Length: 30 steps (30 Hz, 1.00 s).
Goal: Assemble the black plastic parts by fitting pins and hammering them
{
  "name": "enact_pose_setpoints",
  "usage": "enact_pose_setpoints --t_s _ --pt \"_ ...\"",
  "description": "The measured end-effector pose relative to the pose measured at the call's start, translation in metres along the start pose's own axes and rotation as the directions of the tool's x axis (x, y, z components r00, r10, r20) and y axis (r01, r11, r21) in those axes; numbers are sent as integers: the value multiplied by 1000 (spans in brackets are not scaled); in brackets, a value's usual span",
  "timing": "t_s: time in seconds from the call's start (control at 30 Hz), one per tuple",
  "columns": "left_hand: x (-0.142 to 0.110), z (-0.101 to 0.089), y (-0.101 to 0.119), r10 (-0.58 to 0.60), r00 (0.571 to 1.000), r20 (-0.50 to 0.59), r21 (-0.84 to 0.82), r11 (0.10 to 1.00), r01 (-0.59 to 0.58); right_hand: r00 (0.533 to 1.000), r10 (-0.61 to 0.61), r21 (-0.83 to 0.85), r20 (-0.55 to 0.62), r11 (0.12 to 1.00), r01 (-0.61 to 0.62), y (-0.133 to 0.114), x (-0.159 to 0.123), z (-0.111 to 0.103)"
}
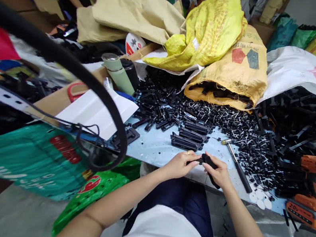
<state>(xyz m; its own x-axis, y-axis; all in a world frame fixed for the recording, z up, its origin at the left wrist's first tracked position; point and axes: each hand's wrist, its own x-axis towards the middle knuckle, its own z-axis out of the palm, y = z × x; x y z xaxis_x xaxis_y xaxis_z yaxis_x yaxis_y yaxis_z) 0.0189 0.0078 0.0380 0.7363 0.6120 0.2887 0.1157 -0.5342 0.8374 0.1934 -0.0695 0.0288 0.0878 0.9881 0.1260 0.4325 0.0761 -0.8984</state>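
My left hand (180,163) and my right hand (218,172) meet at the table's front edge, fingers closed around black plastic parts. A long black plastic part (209,160) runs through my right hand and sticks out below it. The black piece in my left fingers touches it; most of that piece is hidden, so I cannot tell whether the two are joined. Just beyond my hands lie several assembled black plastic bars (186,142) in a stacked row. Right of my right hand rests a hammer (239,168) with a dark handle and a brass-coloured head.
Small black pins (249,150) are heaped behind the hammer. White discs (261,199) and an orange cordless drill (315,189) lie at the right. Sacks (238,71) stand at the back. A green bottle (118,73) stands left, behind a looping black cable (114,123). Another person stands far left.
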Motion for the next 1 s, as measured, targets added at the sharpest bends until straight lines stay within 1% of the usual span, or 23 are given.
enact_pose_setpoints --t_s 0.07,0.1,0.17,0.23,0.3,0.37,0.43,0.47,0.5,0.53,0.6,0.63,0.67,0.7,0.73,0.77,0.8,0.83,0.87,0.9,0.93,0.97,1.0 --pt "3 1 2 -17 999 -45 14 1000 18 998 42 34 -57 999 -40 -1 1 2" --pt "4 2 3 -22 997 -70 32 999 24 997 15 11 -76 1000 -14 -1 3 2" --pt "3 4 5 -16 994 -105 70 997 23 992 -104 -85 -74 992 97 -3 6 -1" --pt "1 8 7 9 990 -140 85 996 3 976 -216 -174 -33 963 207 -7 10 -5" --pt "1 13 12 32 977 -211 78 997 -15 965 -260 -213 -19 944 251 -12 12 -6" --pt "2 19 17 44 939 -341 73 997 -20 961 -267 -207 -76 947 247 -18 12 -1" --pt "4 24 22 55 880 -472 71 997 -25 947 -269 -190 -178 953 236 -23 10 10" --pt "5 26 23 68 856 -513 69 997 -38 934 -274 -187 -229 954 234 -25 8 16" --pt "5 26 24 85 844 -529 66 996 -59 919 -283 -190 -273 953 237 -25 6 22" --pt "6 25 24 101 846 -524 60 995 -82 905 -295 -197 -307 950 243 -25 4 28" --pt "5 24 20 108 869 -483 32 994 -105 893 -305 -206 -331 947 246 -22 2 36" --pt "4 24 16 81 880 -468 6 996 -89 903 -292 -207 -316 950 235 -19 2 40" --pt "2 26 11 22 885 -465 -37 998 -44 922 -268 -212 -279 954 213 -16 2 42" --pt "0 28 6 -75 880 -469 -102 994 31 947 -234 -232 -222 955 182 -12 4 42" --pt "-3 32 0 -204 858 -472 -192 973 126 968 -197 -274 -156 950 150 -8 7 42" --pt "-7 37 -7 -349 814 -464 -298 927 227 982 -166 -334 -92 934 127 -4 10 39" --pt "-11 41 -14 -486 754 -442 -404 858 317 988 -146 -402 -42 908 117 0 15 34" --pt "-15 45 -21 -596 689 -412 -494 782 381 990 -139 -468 -15 876 115 5 20 27" --pt "-20 49 -28 -671 633 -386 -560 716 418 990 -142 -523 -12 845 115 10 27 17" --pt "-25 51 -35 -713 595 -370 -599 673 434 988 -151 -561 -24 820 112 15 35 4" --pt "-29 52 -40 -730 579 -363 -616 654 439 987 -157 -588 -43 803 102 20 43 -10" --pt "-33 51 -45 -730 583 -357 -618 653 439 986 -151 -612 -71 787 76 24 52 -27" --pt "-37 50 -49 -719 601 -349 -610 661 437 986 -126 -641 -109 767 27 27 62 -44"
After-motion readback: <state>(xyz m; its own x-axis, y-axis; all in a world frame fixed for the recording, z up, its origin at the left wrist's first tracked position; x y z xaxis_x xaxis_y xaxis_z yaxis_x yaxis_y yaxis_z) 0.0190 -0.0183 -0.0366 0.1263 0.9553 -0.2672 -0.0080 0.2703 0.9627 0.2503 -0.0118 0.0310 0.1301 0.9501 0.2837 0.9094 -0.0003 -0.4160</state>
